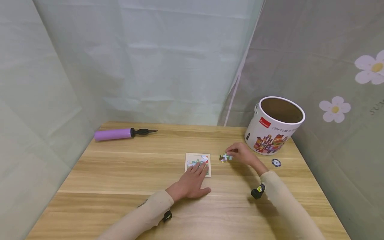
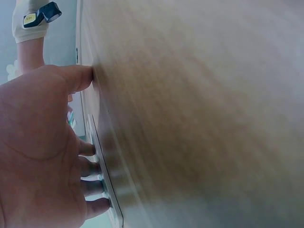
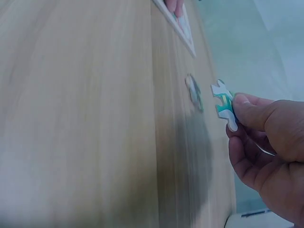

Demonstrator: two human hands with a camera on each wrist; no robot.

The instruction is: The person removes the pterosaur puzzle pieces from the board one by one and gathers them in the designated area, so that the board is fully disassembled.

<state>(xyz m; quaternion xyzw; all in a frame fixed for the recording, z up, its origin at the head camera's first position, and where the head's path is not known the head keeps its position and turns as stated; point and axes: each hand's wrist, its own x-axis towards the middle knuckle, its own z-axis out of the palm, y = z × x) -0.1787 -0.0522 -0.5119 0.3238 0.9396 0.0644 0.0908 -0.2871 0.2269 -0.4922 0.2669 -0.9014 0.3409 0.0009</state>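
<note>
So far only a few pieces sit in the puzzle board [image 1: 198,164] | my left hand [image 1: 190,182] rests flat on it, fingers straight | my right hand [image 3: 266,147] pinches one puzzle piece [image 3: 224,103] just right of the board, above loose pieces [image 1: 225,157] | most of the board unfilled.

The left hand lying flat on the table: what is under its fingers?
Under the left hand, its fingers press on a pale puzzle board with some coloured pieces already fitted. The part of the picture beneath the fingers is covered, so it cannot be seen.
</note>
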